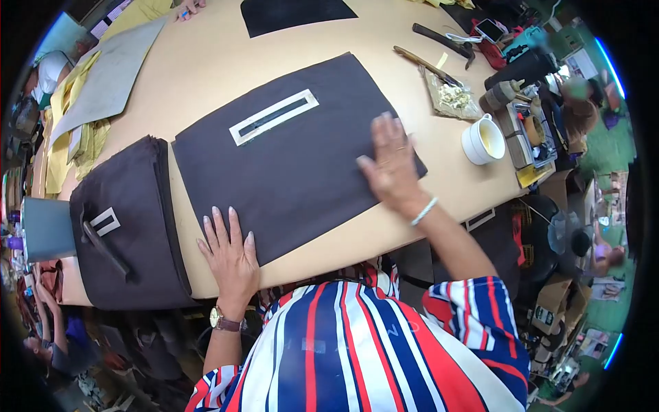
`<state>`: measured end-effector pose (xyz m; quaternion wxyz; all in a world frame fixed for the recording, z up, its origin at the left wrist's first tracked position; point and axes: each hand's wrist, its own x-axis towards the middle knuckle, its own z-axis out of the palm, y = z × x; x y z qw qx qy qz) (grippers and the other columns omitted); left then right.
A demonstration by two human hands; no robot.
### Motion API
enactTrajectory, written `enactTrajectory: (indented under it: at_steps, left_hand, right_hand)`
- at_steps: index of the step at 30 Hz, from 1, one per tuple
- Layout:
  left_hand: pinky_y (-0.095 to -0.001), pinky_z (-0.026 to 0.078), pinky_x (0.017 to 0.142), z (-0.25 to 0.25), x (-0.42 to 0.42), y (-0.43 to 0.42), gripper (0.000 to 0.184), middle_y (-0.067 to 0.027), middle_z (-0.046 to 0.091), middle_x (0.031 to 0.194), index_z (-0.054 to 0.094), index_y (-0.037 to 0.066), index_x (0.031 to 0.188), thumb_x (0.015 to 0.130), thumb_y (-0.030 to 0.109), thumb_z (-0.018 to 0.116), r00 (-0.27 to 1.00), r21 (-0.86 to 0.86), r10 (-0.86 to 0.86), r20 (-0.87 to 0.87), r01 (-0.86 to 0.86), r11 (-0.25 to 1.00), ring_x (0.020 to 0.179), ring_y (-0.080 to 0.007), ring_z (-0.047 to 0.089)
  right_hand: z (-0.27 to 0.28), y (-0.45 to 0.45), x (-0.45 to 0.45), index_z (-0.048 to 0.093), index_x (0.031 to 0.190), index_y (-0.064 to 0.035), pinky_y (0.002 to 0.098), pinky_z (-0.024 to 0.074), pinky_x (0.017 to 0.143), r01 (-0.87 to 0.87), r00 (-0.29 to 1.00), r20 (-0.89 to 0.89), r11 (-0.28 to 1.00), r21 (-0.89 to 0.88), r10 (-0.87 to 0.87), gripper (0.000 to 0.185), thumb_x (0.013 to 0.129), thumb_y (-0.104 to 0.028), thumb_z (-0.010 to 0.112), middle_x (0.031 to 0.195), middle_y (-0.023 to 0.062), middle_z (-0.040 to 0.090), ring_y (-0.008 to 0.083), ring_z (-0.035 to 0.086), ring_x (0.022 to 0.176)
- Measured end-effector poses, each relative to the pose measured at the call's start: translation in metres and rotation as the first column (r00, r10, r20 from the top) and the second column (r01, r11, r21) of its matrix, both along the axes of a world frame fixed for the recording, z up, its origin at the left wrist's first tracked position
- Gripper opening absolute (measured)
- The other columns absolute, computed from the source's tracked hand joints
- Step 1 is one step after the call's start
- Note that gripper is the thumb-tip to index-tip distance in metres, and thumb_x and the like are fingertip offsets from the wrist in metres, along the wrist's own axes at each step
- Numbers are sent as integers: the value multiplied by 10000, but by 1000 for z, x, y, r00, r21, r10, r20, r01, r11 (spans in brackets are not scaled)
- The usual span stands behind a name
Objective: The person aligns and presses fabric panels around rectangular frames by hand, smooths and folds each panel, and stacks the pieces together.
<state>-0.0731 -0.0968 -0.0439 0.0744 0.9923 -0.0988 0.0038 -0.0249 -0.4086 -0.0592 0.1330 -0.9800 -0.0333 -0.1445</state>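
Note:
A dark panel [295,185], fabric or leather, lies flat on the table in front of me. Near its far edge is a long slot with a pale frame [274,117]. My left hand [233,264] rests with fingers spread on the panel's near left edge, partly over the bare tabletop. On the panel's right side, my right hand [392,165] lies flat, fingers stretched out. Neither hand grips anything. Left of the panel sits a thick stack of similar dark pieces [130,189], with a dark hammer-like tool [108,250] on top beside a small pale frame.
To the right stand a white cup [483,141] and a tool tray [525,137]. Beyond them lie a hammer [439,40] and a long-handled tool [422,63]. A grey sheet [113,75] lies far left; another person's hand [190,8] shows at the far edge.

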Motion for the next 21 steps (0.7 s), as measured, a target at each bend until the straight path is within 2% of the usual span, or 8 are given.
enactTrajectory:
  at_steps: [5, 8, 11, 13, 14, 15, 18, 21]
  left_hand:
    - [-569, 170, 1026, 3, -1, 3, 505, -172, 248, 1430, 317, 68, 1367, 914, 265, 422, 1000, 1, -19, 19, 19, 1000, 1322, -366, 199]
    - [-496, 279, 992, 18, 12, 7, 479, -188, 390, 1321, 428, 35, 1278, 872, 273, 519, 999, -136, -18, 38, 23, 990, 1230, -355, 344]
    - [-375, 423, 869, 33, 44, 15, 409, -193, 569, 1065, 567, -21, 1090, 831, 294, 606, 988, -430, 131, 84, -82, 899, 986, -329, 551]
    - [-411, 433, 825, 32, 72, 17, 420, -185, 563, 1016, 560, -21, 1059, 811, 311, 628, 938, -298, 289, 191, -225, 928, 947, -344, 546]
    - [-429, 438, 804, 30, 86, 17, 427, -181, 559, 992, 557, -21, 1043, 801, 320, 638, 907, -239, 340, 247, -284, 929, 927, -352, 544]
    - [-434, 438, 795, 26, 97, 19, 451, -178, 557, 974, 560, -22, 1032, 788, 347, 647, 906, -171, 370, 204, -339, 925, 919, -351, 542]
    - [-427, 439, 789, 9, 114, 16, 479, -169, 563, 951, 580, -25, 983, 754, 384, 674, 877, -78, 396, 274, -390, 918, 907, -345, 547]
    - [-404, 440, 780, 4, 124, 25, 440, -202, 576, 947, 573, -56, 908, 734, 327, 702, 902, -194, 399, 164, -367, 910, 878, -360, 555]
  right_hand:
    - [1, -75, 19, 211, 1404, -67, 541, 166, 1050, 98, 990, 108, 991, -96, -87, 643, 882, -328, 481, 1426, 176, 248, 388, 225, 1308]
    - [10, -100, 35, 267, 1365, -20, 428, 347, 951, 270, 914, 364, 938, -218, -179, 557, 894, -244, 461, 1236, 197, 467, 337, 465, 1106]
    - [33, -72, 48, 265, 1352, 23, 393, 447, 790, 331, 937, -12, 880, 341, -348, 564, 897, -241, 468, 974, 173, 587, 310, 575, 882]
    - [28, -54, 66, 259, 1332, 77, 392, 466, 671, 300, 934, 87, 894, 331, -346, 622, 882, -274, 506, 796, 147, 599, 301, 591, 721]
    - [27, -46, 77, 295, 1285, 124, 412, 468, 724, 393, 914, -49, 848, 355, -403, 745, 802, -350, 607, 831, 223, 605, 378, 586, 750]
    - [26, -37, 84, 283, 1294, 118, 417, 462, 756, 413, 896, 24, 852, 323, -443, 832, 748, -378, 666, 891, 267, 589, 376, 582, 830]
    - [32, -23, 98, 232, 1322, 107, 412, 452, 831, 456, 886, -96, 820, 345, -453, 898, 673, -262, 731, 954, 248, 591, 361, 567, 928]
    - [31, -20, 109, 216, 1336, 80, 424, 465, 827, 433, 901, -171, 789, 435, -399, 762, 688, -39, 599, 956, 242, 588, 381, 574, 926]
